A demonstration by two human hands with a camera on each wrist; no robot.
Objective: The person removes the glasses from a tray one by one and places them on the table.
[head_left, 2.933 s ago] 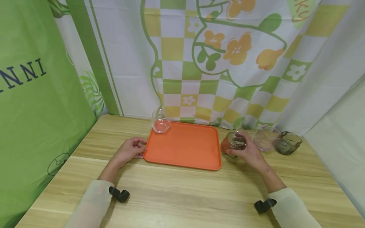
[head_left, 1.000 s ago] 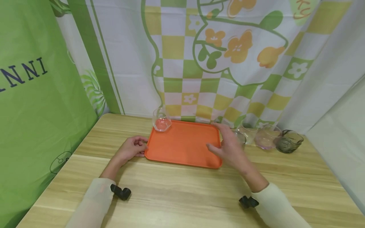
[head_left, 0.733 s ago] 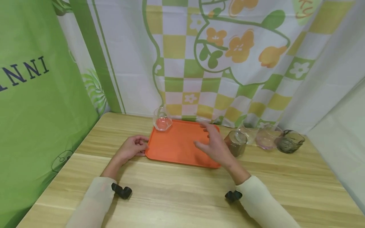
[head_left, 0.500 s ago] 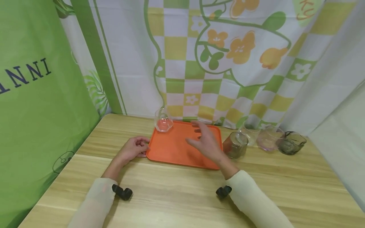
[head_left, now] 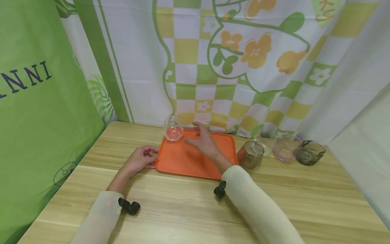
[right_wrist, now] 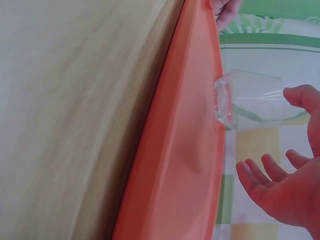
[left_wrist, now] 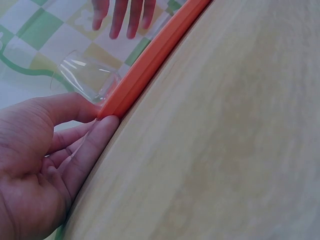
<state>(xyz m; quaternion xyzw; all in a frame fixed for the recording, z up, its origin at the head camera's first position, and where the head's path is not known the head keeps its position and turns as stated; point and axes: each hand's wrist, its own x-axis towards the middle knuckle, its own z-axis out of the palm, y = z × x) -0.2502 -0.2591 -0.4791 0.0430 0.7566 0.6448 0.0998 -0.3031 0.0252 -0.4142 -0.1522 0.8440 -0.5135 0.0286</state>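
Note:
A orange tray (head_left: 179, 159) lies on the wooden table. My left hand (head_left: 140, 160) pinches its left rim between thumb and fingers, as the left wrist view shows at the tray's edge (left_wrist: 135, 85). On the tray's far left corner stands a clear faceted glass (head_left: 173, 131). Over the middle of the tray hovers my right hand (head_left: 204, 142), thumb and fingers spread, holding nothing. In the right wrist view that hand (right_wrist: 287, 187) is close to the clear glass (right_wrist: 255, 97) but apart from its base; whether the thumb touches its rim I cannot tell.
Right of the tray stands a smoky grey glass (head_left: 251, 156). Behind and beyond it are a clear glass (head_left: 265, 142), a pinkish glass (head_left: 286, 149) and a dark glass with a wavy rim (head_left: 310, 154). A patterned curtain (head_left: 189, 74) hangs along the table's back edge.
My right hand has let go of the smoky grey glass beside the tray and moved left across the tray towards the clear glass. The left hand stays at the rim.

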